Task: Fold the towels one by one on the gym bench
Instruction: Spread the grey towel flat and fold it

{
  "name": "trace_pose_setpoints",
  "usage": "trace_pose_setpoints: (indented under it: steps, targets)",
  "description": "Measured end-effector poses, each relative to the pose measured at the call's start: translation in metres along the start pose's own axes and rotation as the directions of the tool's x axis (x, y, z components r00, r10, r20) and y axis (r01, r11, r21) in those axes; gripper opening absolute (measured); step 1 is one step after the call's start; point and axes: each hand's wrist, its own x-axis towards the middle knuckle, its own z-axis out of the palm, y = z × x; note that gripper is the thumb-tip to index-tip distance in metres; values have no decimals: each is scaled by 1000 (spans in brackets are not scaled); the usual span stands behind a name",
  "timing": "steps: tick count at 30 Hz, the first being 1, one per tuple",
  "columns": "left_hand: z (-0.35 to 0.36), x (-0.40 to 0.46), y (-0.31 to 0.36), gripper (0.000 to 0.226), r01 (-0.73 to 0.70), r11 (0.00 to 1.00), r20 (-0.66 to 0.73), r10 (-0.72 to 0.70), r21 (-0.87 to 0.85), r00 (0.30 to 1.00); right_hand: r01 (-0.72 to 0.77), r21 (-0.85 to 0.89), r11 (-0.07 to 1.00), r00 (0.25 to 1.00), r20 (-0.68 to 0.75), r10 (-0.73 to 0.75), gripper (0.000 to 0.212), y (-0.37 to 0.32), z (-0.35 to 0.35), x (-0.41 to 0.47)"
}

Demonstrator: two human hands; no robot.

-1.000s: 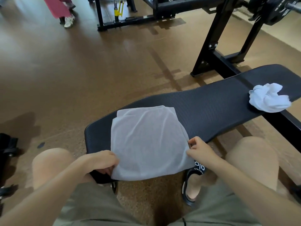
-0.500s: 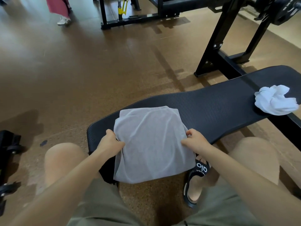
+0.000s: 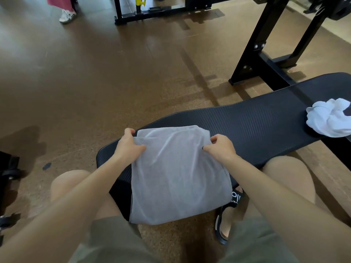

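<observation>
Gripping the far corners of a thin, pale grey towel (image 3: 178, 173), both hands work at the near end of the black ribbed padded gym bench (image 3: 252, 128). The left hand (image 3: 129, 147) has its fingers curled over the far left corner with the thumb lying on top of the cloth; the right hand (image 3: 220, 147) pinches the far right corner, fingers bent and closed on the fabric. This towel lies flat across the bench, already doubled by the look of its layered far edge, and its near edge hangs over the bench end between the person's knees. A crumpled white towel (image 3: 330, 118) sits well apart, further along the bench on the right, not yet folded. The step in hand appears to be another fold of the grey towel. Next, the pinched far edge probably needs drawing toward the near edge, corners kept level so the layers match, then smoothing flat.
</observation>
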Motion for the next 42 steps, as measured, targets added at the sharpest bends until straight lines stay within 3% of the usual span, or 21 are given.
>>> trace_pose_setpoints:
  steps: [3, 5, 8, 9, 11, 14, 16, 19, 23, 27, 29, 31, 34, 38, 40, 42]
  targets:
    - [4, 5, 2, 71, -128, 983, 17, 127, 131, 992, 214, 8, 977, 975, 55, -214, 21, -12, 7, -6]
    - [6, 7, 1, 73, -227, 943, 58, 219, 243, 974, 400, -82, 913, 905, 191, -380, 33, -11, 13, -15]
    - [11, 7, -2, 69, -393, 817, 129, 375, 422, 918, 523, -167, 836, 813, 391, -431, 34, -4, 20, -21]
    - [14, 6, -3, 66, -418, 791, 141, 399, 448, 906, 514, -136, 847, 818, 377, -435, 31, -3, 21, -20]
    - [20, 4, -5, 63, -410, 784, 141, 392, 465, 909, 441, -20, 898, 879, 214, -427, 25, -5, 22, -17]
    - [26, 3, -9, 61, -385, 779, 134, 369, 495, 920, 233, 64, 970, 972, -44, -230, 31, -15, 18, -7]
    - [26, 5, -11, 62, -387, 777, 138, 370, 497, 919, 104, 17, 994, 995, 6, -104, 46, -18, 15, 0]
    - [24, 9, -13, 63, -388, 795, 152, 360, 466, 920, 29, 42, 999, 989, 145, -35, 50, -20, 10, 4]
    - [22, 13, -13, 63, -395, 809, 145, 371, 436, 917, 152, -18, 988, 969, 200, -146, 37, -27, 3, 6]
    - [18, 12, -13, 64, -397, 822, 151, 368, 408, 917, 159, -70, 985, 985, -61, -163, 23, -20, -25, 29]
    - [16, 9, -12, 67, -405, 824, 138, 383, 395, 913, 49, -211, 976, 980, -179, -88, 35, -6, -38, 40]
    - [15, 8, -11, 68, -428, 807, 123, 416, 406, 901, -6, -343, 939, 975, -211, -71, 47, 9, -42, 40]
    - [11, 8, -9, 66, -404, 810, 81, 410, 426, 908, 176, -371, 912, 938, -218, -269, 34, 11, -28, 22]
    - [5, 9, -8, 56, -327, 831, 39, 348, 450, 937, 489, -370, 790, 866, 96, -491, 27, 4, 9, -10]
    - [1, 9, -11, 50, -297, 843, 22, 322, 449, 947, 556, -467, 687, 824, 203, -529, 28, 6, 28, -16]
    - [-4, 8, -15, 42, -282, 856, 13, 307, 433, 952, 562, -527, 637, 810, 193, -554, 21, 7, 37, -17]
